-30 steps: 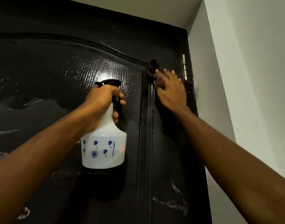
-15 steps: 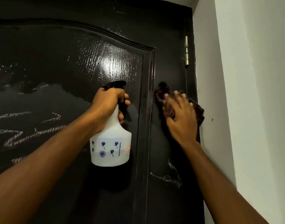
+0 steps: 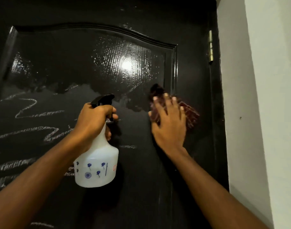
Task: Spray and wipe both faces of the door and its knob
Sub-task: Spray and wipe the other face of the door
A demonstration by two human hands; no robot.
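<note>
A glossy black door with an arched raised panel fills the head view; its upper part shines wet, and white chalky streaks cross its lower left. My left hand grips the neck of a white spray bottle with a black trigger head, held upright close to the door. My right hand presses a dark red cloth flat against the door at the panel's right edge, fingers spread. The knob is out of view.
A brass hinge sits on the door's right edge near the top. A white wall runs along the right, close beside the door frame.
My right hand has slid the cloth down from near the hinge and leftward onto the panel edge. The view has shifted left, showing more of the panel. The bottle stays in my left hand.
</note>
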